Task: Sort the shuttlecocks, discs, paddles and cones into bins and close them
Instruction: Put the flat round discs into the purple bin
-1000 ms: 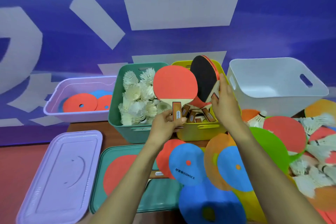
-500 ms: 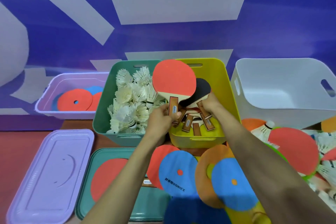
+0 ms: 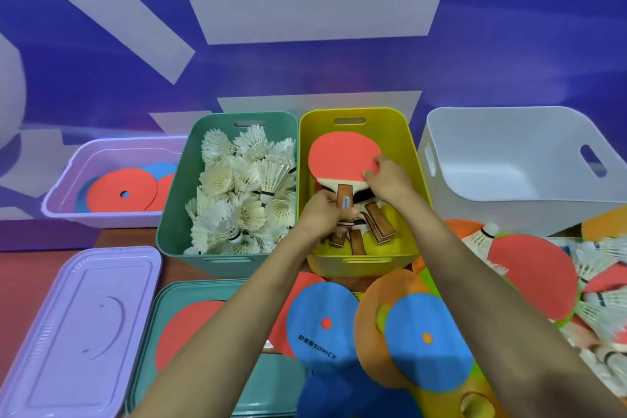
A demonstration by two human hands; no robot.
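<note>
Blue wall with pale grey shapes behind; brown tabletop [image 3: 135, 239] in front.

Left hand [image 3: 322, 214]: grips the wooden handle of a red-faced paddle [image 3: 342, 156], fingers curled round it.

Right hand [image 3: 386, 180]: holds the same paddle's blade at its right edge, fingertips bent onto the red face.

Paddle sits low inside the yellow bin [image 3: 393, 132], blade toward the far wall, lying over other paddles [image 3: 376, 224] whose handles fan toward the near wall.

Just left of it: green bin [image 3: 176, 214], heaped with white shuttlecocks [image 3: 244, 187].

Further left: lilac bin [image 3: 68, 212], red and blue discs [image 3: 118, 190] flat inside.

Right of yellow: white bin [image 3: 509, 210].

Near edge: lilac lid [image 3: 78, 326] and green lid [image 3: 163, 309] lie flat on the table, a red disc [image 3: 190, 326] on the green one.

Under the forearms, loose discs [image 3: 322, 326] in blue, orange and red overlap. Far right, loose shuttlecocks [image 3: 600, 312] are mixed among more discs.
</note>
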